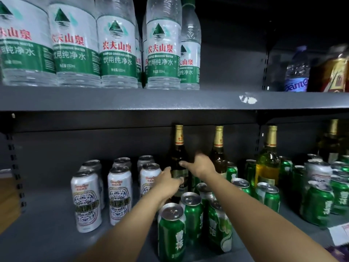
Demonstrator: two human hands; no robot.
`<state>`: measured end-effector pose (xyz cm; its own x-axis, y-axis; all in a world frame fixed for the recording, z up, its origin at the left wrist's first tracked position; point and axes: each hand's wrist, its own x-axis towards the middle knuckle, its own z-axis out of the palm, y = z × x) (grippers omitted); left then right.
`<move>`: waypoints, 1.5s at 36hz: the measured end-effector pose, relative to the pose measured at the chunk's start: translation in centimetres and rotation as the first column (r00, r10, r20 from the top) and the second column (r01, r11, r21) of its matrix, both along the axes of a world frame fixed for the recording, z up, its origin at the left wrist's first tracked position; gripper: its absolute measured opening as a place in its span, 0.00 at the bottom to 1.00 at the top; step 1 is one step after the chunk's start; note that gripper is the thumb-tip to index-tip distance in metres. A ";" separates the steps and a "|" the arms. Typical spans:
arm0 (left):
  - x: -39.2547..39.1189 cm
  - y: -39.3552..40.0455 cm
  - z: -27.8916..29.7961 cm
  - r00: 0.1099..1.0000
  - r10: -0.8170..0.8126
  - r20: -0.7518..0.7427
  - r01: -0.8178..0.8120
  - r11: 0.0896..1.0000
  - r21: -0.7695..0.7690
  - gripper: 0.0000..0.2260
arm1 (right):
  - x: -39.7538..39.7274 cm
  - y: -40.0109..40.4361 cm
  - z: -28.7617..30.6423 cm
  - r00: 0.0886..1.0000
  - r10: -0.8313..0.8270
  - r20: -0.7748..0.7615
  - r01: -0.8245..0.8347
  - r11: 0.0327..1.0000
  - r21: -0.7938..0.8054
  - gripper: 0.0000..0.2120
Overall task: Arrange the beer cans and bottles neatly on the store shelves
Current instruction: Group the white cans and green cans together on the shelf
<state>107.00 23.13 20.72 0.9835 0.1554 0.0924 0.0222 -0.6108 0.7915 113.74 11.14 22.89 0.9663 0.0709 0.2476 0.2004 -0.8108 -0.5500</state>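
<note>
Green beer cans (190, 220) cluster at bottom centre of the frame, nearest the camera, standing upright on the lower shelf (47, 224) between the two forearms. Both arms reach past them to a dark beer bottle (177, 159) with a gold foil neck, upright at centre frame. Left hand (170, 183) wraps the bottle's lower label area, fingers curled round it; right hand (201, 165) grips the bottle's shoulder, thumb across the front. Left of centre, silver beer cans (119, 195) stand in three tidy rows. Right of the held bottle, a brown bottle (218, 148) and a green bottle (268, 159), both upright, gold-capped. More green cans (321, 203) and a silver one crowd the lower right, loosely grouped. Upper left: water bottles (117, 53) with green-white labels lined on the upper shelf (170, 100). Upper right: blurred blue-labelled bottle (297, 72).
</note>
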 end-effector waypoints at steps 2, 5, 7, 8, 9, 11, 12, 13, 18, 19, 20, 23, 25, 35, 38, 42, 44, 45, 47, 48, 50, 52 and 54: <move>0.6 0.0 -0.2 1.000 -0.005 0.006 0.005 1.000 -0.023 0.28 | 1.2 1.0 -0.3 0.998 0.035 -0.045 -0.034 0.999 0.028 0.33; 1.3 0.2 -0.5 1.000 -0.011 0.022 0.013 0.995 -0.103 0.24 | 2.8 2.6 -0.3 0.996 0.063 -0.061 -0.061 0.997 0.041 0.39; 2.0 0.5 -0.9 0.999 -0.027 0.025 0.031 0.985 -0.172 0.25 | 3.7 3.5 -0.4 0.996 0.057 -0.073 -0.053 0.997 0.062 0.42; 2.2 0.5 -1.1 0.999 -0.036 0.025 0.040 0.979 -0.201 0.26 | 4.1 3.8 -0.5 0.995 0.046 -0.087 -0.039 0.996 0.084 0.44; 2.5 0.6 -1.1 0.999 -0.039 0.025 0.044 0.972 -0.229 0.27 | 4.4 4.2 -0.7 0.994 0.031 -0.102 -0.021 0.995 0.099 0.44; 2.7 0.6 -1.1 0.999 -0.039 0.033 0.047 0.961 -0.272 0.29 | 4.7 4.5 -1.0 0.995 -0.013 -0.100 0.022 0.996 0.089 0.41; 2.8 0.6 -1.2 0.999 -0.035 0.039 0.045 0.956 -0.289 0.29 | 4.8 4.5 -1.1 0.995 -0.036 -0.090 0.042 0.997 0.067 0.39; 2.8 0.6 -1.2 0.999 -0.031 0.042 0.043 0.951 -0.305 0.30 | 4.7 4.5 -1.1 0.995 -0.058 -0.080 0.062 0.997 0.049 0.39; 2.5 0.4 -1.6 0.999 -0.051 0.005 0.051 0.956 -0.290 0.43 | 2.5 3.9 -1.1 0.997 -0.074 0.034 0.068 0.988 0.142 0.37; 2.4 0.3 -1.5 0.998 -0.057 0.006 0.056 0.961 -0.272 0.45 | 1.6 3.6 -1.1 0.995 -0.074 0.072 0.062 0.986 0.153 0.37; 2.3 0.1 -1.4 0.998 -0.064 0.017 0.066 0.966 -0.250 0.47 | 0.8 3.4 -1.1 0.991 -0.071 0.115 0.051 0.985 0.166 0.36; 1.8 -0.3 -1.2 0.991 -0.061 0.118 0.077 0.987 -0.139 0.49 | -2.0 2.5 -0.7 0.969 -0.065 0.240 0.016 0.979 0.203 0.37; 1.3 -0.5 -1.1 0.970 -0.024 0.241 0.035 0.998 -0.042 0.48 | -3.7 2.0 -0.4 0.953 -0.075 0.294 0.005 0.973 0.230 0.38; -3.6 -3.5 0.0 0.822 0.020 0.569 -0.063 0.996 0.056 0.32 | -11.8 -1.4 -1.0 0.806 -0.115 0.581 -0.182 0.885 0.428 0.33; -6.0 -6.4 0.5 0.752 0.060 0.656 0.002 0.996 -0.093 0.25 | -14.7 -3.6 -1.2 0.766 -0.124 0.630 -0.234 0.860 0.453 0.34; -8.3 -11.1 0.4 0.589 0.088 0.804 -0.086 0.995 -0.045 0.27 | -18.1 -8.3 -0.6 0.699 -0.128 0.703 -0.277 0.859 0.432 0.34; -9.6 -14.2 0.8 0.549 0.083 0.831 -0.078 0.996 -0.048 0.28 | -19.5 -11.7 0.0 0.646 -0.121 0.754 -0.275 0.885 0.377 0.33; -10.0 -15.6 1.0 0.548 0.066 0.834 -0.052 0.998 -0.045 0.28 | -20.1 -13.2 0.3 0.621 -0.124 0.774 -0.271 0.892 0.361 0.32; -10.9 -18.9 1.3 0.569 0.014 0.822 0.011 1.000 -0.025 0.28 | -21.3 -16.7 0.8 0.604 -0.138 0.785 -0.259 0.897 0.357 0.33; -11.3 -20.8 1.3 0.580 -0.013 0.815 0.060 0.998 -0.026 0.27 | -21.9 -18.5 1.0 0.612 -0.145 0.778 -0.243 0.901 0.359 0.34; -12.1 -24.6 1.3 0.590 -0.053 0.806 0.118 0.993 -0.021 0.26 | -23.0 -22.3 1.0 0.630 -0.156 0.761 -0.201 0.914 0.353 0.36; -12.4 -28.6 0.7 0.646 -0.053 0.761 0.232 0.964 -0.130 0.22 | -23.8 -25.9 0.7 0.642 -0.174 0.747 -0.146 0.928 0.341 0.38; -12.9 -32.7 0.4 0.759 -0.040 0.650 0.452 0.751 -0.481 0.16 | -24.4 -29.3 0.0 0.668 -0.200 0.717 -0.086 0.936 0.341 0.38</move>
<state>94.14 -9.57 21.15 0.7732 0.1379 0.6189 -0.6304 0.0618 0.7738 89.35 -18.17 22.88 0.4560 -0.1981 0.8677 0.6101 -0.6402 -0.4668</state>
